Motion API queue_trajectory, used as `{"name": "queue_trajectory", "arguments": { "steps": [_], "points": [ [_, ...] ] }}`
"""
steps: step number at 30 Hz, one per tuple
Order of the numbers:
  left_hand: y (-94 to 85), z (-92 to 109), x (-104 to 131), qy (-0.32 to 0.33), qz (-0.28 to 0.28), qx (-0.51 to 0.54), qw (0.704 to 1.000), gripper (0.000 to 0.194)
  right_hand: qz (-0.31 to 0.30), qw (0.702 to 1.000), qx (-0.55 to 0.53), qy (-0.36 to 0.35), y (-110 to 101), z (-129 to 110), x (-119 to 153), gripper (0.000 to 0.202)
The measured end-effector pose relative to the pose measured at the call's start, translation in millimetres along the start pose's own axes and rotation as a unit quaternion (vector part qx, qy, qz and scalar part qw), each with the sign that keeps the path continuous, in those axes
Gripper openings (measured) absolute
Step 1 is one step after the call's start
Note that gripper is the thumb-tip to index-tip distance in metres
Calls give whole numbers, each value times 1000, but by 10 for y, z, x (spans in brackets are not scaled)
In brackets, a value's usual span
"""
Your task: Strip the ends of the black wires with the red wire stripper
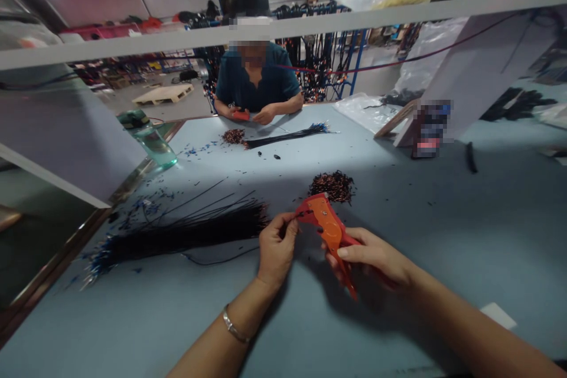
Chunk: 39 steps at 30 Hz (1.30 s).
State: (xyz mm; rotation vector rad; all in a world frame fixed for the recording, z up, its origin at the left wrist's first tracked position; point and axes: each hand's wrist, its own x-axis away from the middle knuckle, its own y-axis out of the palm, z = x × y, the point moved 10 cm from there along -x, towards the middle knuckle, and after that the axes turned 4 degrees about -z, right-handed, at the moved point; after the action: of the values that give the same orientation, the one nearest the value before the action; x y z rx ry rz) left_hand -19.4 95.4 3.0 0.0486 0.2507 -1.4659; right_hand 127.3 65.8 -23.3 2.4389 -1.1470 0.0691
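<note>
My right hand is closed around the handles of a red and orange wire stripper, its jaws pointing left. At those jaws my left hand is pinched, with thumb and forefinger on the end of a thin black wire that trails off to the left. The exact spot where wire meets jaws is too small to make out. A thick bundle of black wires lies left of my left hand, with blue and bare tips at its far left end. Just beyond the stripper is a heap of small copper-and-black offcuts.
Across the table a co-worker holds a red tool, near a smaller wire bundle and an offcut heap. A green-tinted bottle stands left. A phone leans on a panel at right. A white rail crosses overhead.
</note>
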Motion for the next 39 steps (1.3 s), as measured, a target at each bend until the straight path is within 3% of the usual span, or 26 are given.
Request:
{"name": "queue_trajectory", "arguments": {
  "steps": [39],
  "points": [
    [15, -27, -10, -30, -6, 55, 998, 21, 35, 996, 79, -13, -26, 72, 17, 34]
  ]
}}
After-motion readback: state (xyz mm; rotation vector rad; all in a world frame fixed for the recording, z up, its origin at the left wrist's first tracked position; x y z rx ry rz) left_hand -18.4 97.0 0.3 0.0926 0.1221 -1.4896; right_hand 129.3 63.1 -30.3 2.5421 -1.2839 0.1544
